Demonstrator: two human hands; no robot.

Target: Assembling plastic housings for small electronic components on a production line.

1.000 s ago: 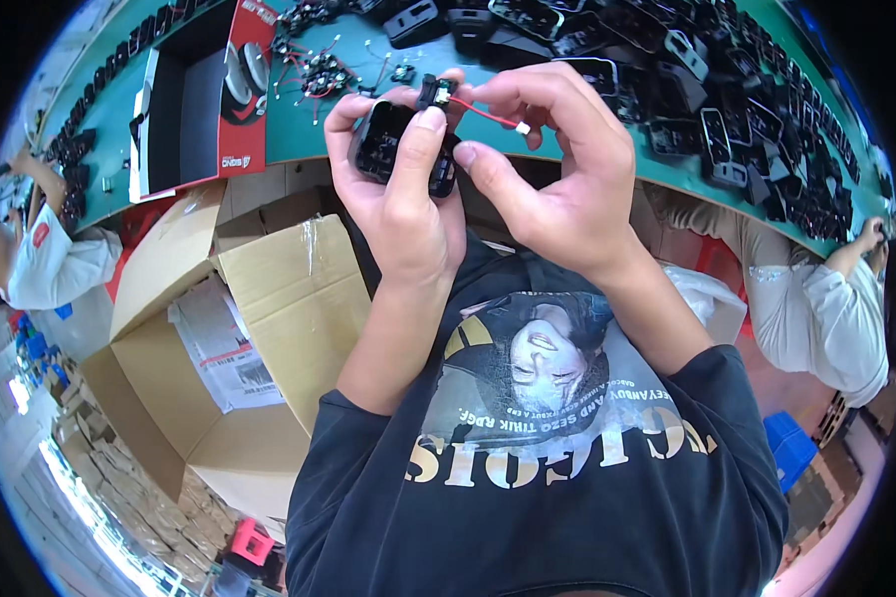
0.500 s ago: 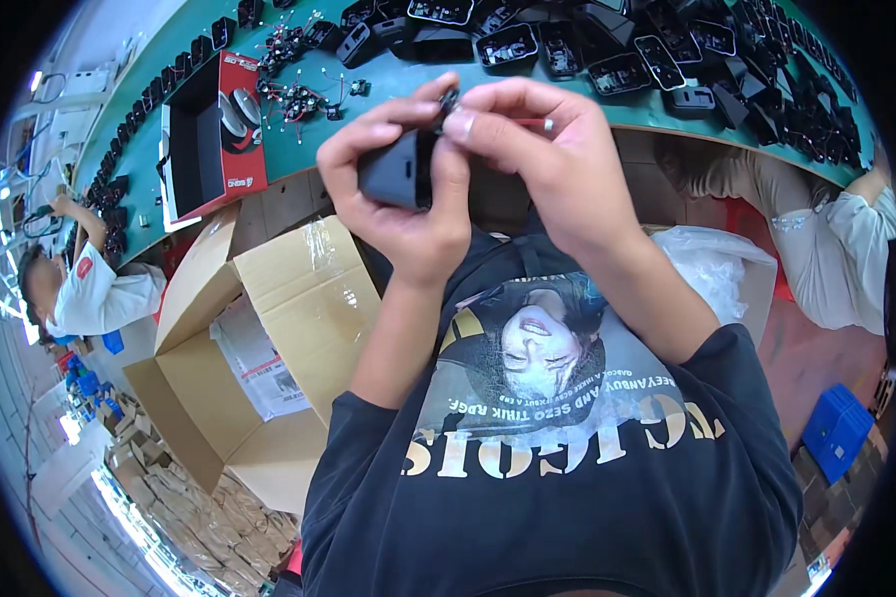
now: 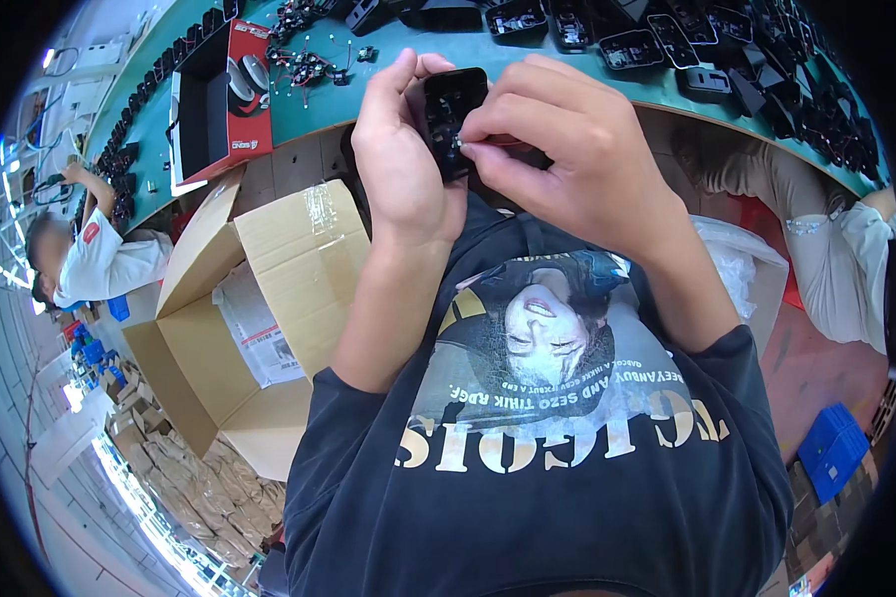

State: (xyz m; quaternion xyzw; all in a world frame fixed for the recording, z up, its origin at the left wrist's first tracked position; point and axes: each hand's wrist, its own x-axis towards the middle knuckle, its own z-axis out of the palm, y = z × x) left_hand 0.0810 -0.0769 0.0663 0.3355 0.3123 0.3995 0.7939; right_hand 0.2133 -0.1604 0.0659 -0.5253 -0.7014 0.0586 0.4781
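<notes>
My left hand (image 3: 400, 164) is closed around a small black plastic housing (image 3: 450, 92), held in front of my chest near the table edge. The housing's hollow side now faces me, and dark parts show inside it. Over its right edge reaches my right hand (image 3: 577, 149), with thumb and forefinger pinched together at the opening. What the pinch holds is too small to make out, though a bit of red, perhaps wire, shows beside those fingers. Beyond my hands, a cluster of small wired parts (image 3: 311, 68) lies on the green table (image 3: 418, 48).
Many black housings (image 3: 632, 50) cover the table's far right. A red and black box (image 3: 251, 139) stands at the left edge. An opened cardboard carton (image 3: 304, 254) sits beside my left arm. Two other people sit nearby, one at left (image 3: 110, 259), one at right (image 3: 806, 199).
The housing has been turned in my left hand so its hollow side faces me. My right fingers have moved from its top end down to its open face.
</notes>
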